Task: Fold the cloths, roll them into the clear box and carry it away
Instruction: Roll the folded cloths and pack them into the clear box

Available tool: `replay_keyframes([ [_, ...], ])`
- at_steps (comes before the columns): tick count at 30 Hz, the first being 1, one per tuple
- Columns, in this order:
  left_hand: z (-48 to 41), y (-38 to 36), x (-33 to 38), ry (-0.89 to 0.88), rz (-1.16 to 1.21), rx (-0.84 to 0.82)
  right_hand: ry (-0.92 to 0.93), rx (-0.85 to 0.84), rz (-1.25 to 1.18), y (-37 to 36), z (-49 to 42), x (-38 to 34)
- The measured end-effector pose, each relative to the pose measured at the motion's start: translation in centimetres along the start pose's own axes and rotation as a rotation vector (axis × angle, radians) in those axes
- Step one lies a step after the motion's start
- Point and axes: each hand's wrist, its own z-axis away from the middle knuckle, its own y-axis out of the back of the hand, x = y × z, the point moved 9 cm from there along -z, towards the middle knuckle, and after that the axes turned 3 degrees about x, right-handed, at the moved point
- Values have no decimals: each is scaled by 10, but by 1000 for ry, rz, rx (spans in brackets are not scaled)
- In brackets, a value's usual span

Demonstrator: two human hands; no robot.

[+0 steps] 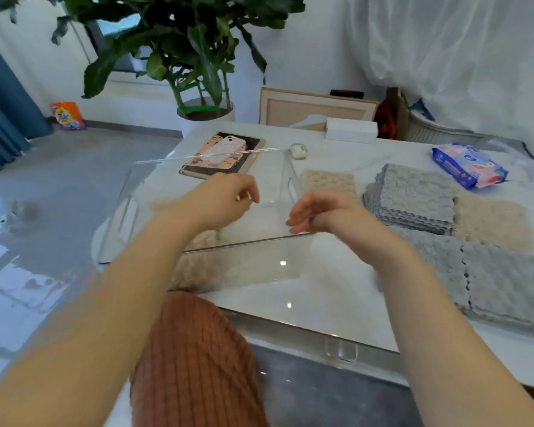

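two bare hands hover over the clear box (259, 263), which sits at the near left part of the white table (321, 306), its left end reaching past the table edge. the left hand (225, 200) hangs above the middle of the box with its fingers loosely bent downward, and nothing shows between them, though the hand is a little blurred. the right hand (321, 214) is over the box's right end, fingers relaxed and pointing leftward, grasping nothing. neither hand touches a cloth. a rolled beige cloth (191, 263) lies inside the box at its near left corner, below the left wrist and partly hidden by that forearm, apart from the fingers. a second beige cloth (329, 183) lies flat on the table just behind the right hand, outside the box. to the right of the right hand stands a stack of grey cloths (413, 195), with another beige cloth (492, 223) beside it and grey cloths spread flat (506, 285) nearer the table edge, all well clear of either hand. farther back lie a phone (228, 146) on a patterned pad, a small earbud case (297, 151) and a pack of wipes (469, 164).
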Motion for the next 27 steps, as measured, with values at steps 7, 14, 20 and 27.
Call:
replay_keyframes([
  [7,-29,-65,126,-205,91,231,-318,345,311,157,53,99],
  [14,-59,-178,211,-187,293,-83,-586,432,308,233,124,190],
  [20,-97,-242,278,-103,528,-331,-353,877,71,319,143,195],
  [27,-153,-278,332,-177,280,-271,-471,819,2,369,88,228],
])
